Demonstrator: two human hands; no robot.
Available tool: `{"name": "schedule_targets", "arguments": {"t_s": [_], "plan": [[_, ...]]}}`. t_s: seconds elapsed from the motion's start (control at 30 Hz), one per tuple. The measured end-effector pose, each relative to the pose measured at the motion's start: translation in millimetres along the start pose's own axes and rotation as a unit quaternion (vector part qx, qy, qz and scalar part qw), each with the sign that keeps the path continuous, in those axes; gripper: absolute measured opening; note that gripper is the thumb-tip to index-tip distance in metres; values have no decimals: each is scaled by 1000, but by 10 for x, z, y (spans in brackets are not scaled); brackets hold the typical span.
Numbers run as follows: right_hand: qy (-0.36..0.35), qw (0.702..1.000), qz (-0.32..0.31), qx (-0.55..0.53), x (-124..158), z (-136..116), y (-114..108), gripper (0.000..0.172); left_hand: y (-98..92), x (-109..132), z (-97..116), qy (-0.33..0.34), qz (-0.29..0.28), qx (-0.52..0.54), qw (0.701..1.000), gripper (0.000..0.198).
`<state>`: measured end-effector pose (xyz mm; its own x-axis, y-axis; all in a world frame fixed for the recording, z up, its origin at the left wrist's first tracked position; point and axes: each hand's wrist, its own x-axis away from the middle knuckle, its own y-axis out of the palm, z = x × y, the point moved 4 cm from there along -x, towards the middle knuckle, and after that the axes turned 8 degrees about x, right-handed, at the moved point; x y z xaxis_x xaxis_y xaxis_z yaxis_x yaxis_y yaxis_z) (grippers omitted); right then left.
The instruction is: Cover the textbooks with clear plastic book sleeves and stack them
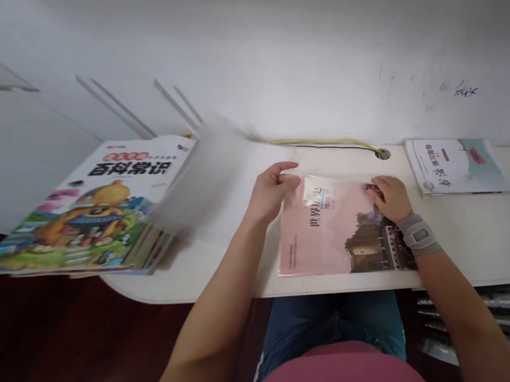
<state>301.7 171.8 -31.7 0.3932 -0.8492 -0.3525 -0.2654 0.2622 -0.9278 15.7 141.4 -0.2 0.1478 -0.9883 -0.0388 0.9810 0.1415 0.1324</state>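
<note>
Head view shows the left hand (pixel 270 192) and right hand (pixel 394 199) with curled fingers, grip unclear, seemingly positioning the pink world-history book (pixel 326 235), where any next adjustment probably needs gentleness.

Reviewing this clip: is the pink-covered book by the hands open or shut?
Shut, it appears: the pink-covered book lies flat, printed cover up, with no inside pages showing.
</note>
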Motion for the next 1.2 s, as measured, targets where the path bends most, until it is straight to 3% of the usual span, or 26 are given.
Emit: {"name": "schedule_targets", "arguments": {"t_s": [0.13,0.37,0.5,0.63,0.8,0.87,0.93,1.07,1.13,1.2], "plan": [[-4,999,29,-21,-15,65,-89,45,-46,30,65,-9,-6,36,999,40],[118,973,116,-160,22,348,-220,44,-122,101,46,1,26,67,997,39],[149,940,65,-301,65,487,-343,30,-167,80,17,14,44,47,998,26],[176,909,45,-375,76,591,-489,24,-208,56,-27,-8,46,-23,999,22],[260,867,12,-425,15,671,-317,30,-216,-33,-146,-48,38,-143,988,34],[289,874,0,-391,-11,702,-193,33,-208,-81,-189,-70,30,-278,958,39],[299,908,-13,-294,-33,726,-106,31,-193,-121,-210,-86,19,-393,915,40],[284,950,-40,-125,-64,704,-19,21,-130,-146,-188,-100,24,-494,863,30],[281,954,-49,-94,-72,667,6,17,-38,-118,-139,-80,42,-573,814,25],[276,957,-62,-60,-84,631,23,16,162,-63,-91,-14,33,-641,767,32]]}}
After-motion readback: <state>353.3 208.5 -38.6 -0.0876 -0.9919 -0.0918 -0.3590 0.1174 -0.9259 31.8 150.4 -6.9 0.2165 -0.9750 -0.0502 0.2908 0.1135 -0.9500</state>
